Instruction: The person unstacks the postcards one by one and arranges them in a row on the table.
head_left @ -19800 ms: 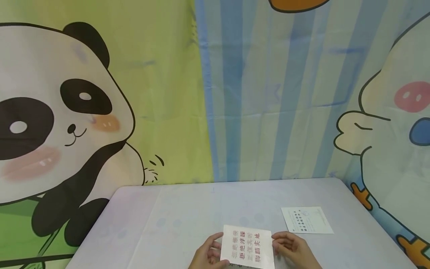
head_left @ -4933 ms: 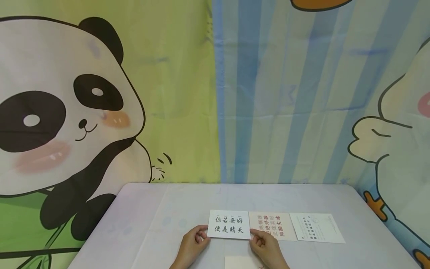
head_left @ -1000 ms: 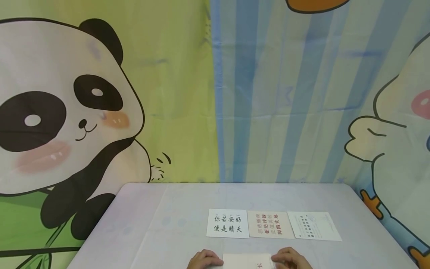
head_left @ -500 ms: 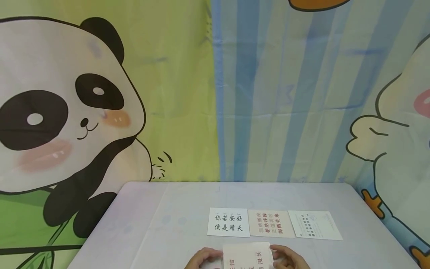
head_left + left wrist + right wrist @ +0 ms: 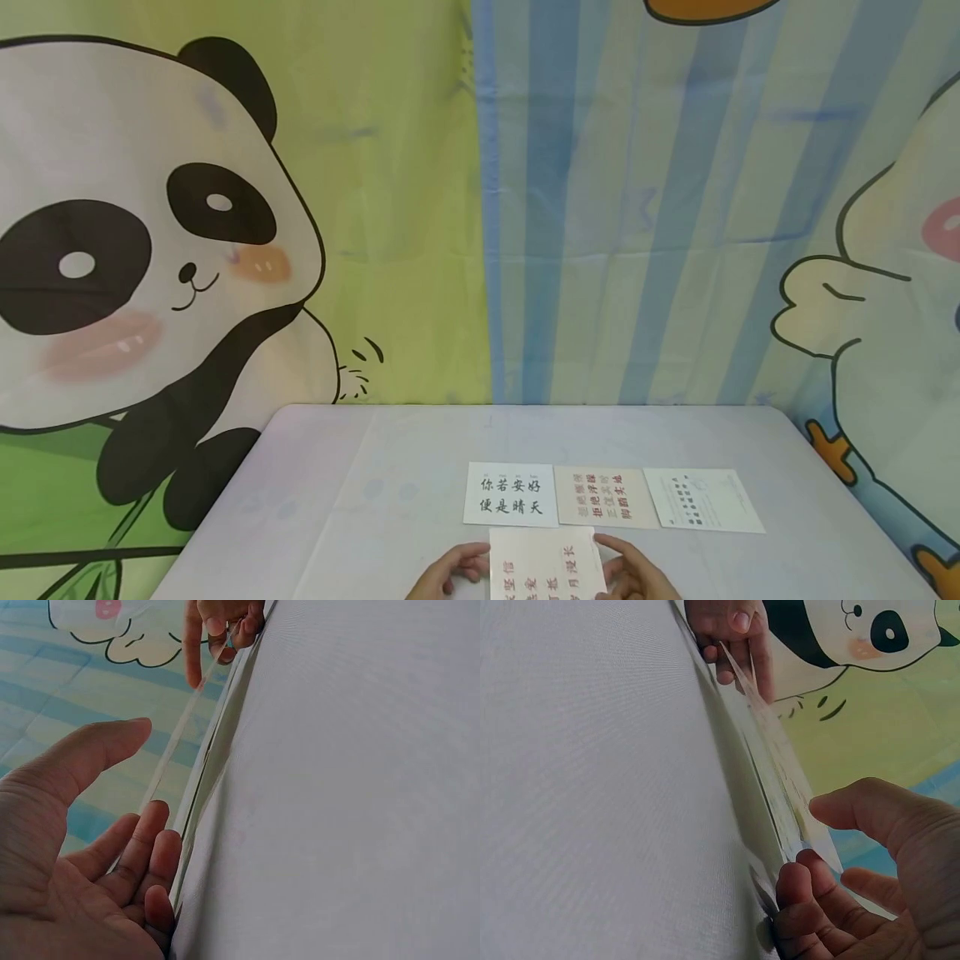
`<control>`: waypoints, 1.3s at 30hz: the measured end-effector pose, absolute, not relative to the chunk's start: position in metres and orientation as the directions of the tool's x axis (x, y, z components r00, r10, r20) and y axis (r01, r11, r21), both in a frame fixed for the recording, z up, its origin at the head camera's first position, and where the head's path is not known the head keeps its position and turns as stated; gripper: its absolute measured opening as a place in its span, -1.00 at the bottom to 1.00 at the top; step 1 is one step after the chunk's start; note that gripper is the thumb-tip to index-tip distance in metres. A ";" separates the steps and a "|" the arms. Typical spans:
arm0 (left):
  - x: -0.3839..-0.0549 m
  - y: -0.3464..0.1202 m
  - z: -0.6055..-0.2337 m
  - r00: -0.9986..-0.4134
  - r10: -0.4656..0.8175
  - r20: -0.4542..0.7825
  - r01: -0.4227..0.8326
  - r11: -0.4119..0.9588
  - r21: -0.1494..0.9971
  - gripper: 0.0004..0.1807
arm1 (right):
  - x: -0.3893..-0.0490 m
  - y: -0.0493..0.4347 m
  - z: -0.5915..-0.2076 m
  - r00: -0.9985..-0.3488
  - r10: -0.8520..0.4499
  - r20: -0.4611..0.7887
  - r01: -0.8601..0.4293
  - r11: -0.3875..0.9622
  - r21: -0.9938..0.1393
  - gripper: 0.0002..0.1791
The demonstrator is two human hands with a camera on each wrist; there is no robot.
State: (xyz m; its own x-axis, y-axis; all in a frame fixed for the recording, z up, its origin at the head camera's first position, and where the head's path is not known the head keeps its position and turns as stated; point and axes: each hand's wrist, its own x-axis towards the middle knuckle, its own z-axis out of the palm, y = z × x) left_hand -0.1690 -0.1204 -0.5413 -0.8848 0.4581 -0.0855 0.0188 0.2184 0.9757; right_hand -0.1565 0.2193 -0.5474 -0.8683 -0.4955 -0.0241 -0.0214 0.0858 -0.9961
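Note:
In the head view, a cream postcard (image 5: 546, 560) with columns of red characters is held between both hands at the bottom edge, tilted up. My left hand (image 5: 454, 570) holds its left edge and my right hand (image 5: 637, 568) its right edge. Seen from the right wrist, the postcard (image 5: 784, 754) slants edge-on, the right thumb (image 5: 847, 806) at its face and curled fingers below. In the left wrist view the left thumb (image 5: 97, 754) stands apart from the card, whose near end passes behind the fingers. The card's lower part is outside the head view.
Three postcards lie in a row on the pale tabletop (image 5: 397, 475): a white one (image 5: 511, 495) with black writing, a cream one (image 5: 607, 497) with red writing, and a white one (image 5: 705, 500) with small print. A cartoon-printed curtain (image 5: 397, 208) hangs behind the table.
Earlier, only the right-hand postcard lay on the table. The red-lettered and black-lettered ones were then laid to its left. Within the last second, both hands have raised another postcard toward the row.

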 end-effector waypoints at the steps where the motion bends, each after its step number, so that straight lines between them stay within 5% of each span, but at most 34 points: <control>1: -0.169 -0.121 -0.540 -0.885 0.457 -0.087 0.014 0.215 0.977 -0.25 | -0.156 0.217 -0.546 -0.866 -0.499 -0.022 -0.024 0.085 -0.996 -0.19; 13: -0.171 -0.127 -0.533 -0.895 0.443 -0.062 -0.033 0.073 0.997 -0.20 | -0.154 0.197 -0.527 -0.892 -0.432 -0.131 0.058 0.178 -0.982 0.09; 26: -0.172 -0.135 -0.531 -0.908 0.418 -0.021 0.019 0.092 0.996 -0.14 | -0.158 0.179 -0.521 -0.893 -0.436 -0.115 0.047 0.165 -0.985 0.05; 39: -0.176 -0.148 -0.530 -0.937 0.348 0.009 0.076 0.177 0.981 -0.13 | -0.168 0.159 -0.524 -0.891 -0.444 0.099 -0.200 0.188 -0.962 -0.05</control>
State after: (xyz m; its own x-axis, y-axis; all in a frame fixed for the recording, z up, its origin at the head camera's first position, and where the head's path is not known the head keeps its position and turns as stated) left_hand -0.1761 -0.1480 -0.5305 -0.9374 0.3483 0.0092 0.0755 0.1773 0.9813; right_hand -0.1677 0.1586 -0.5244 -0.8908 -0.4436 0.0988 -0.2000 0.1875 -0.9617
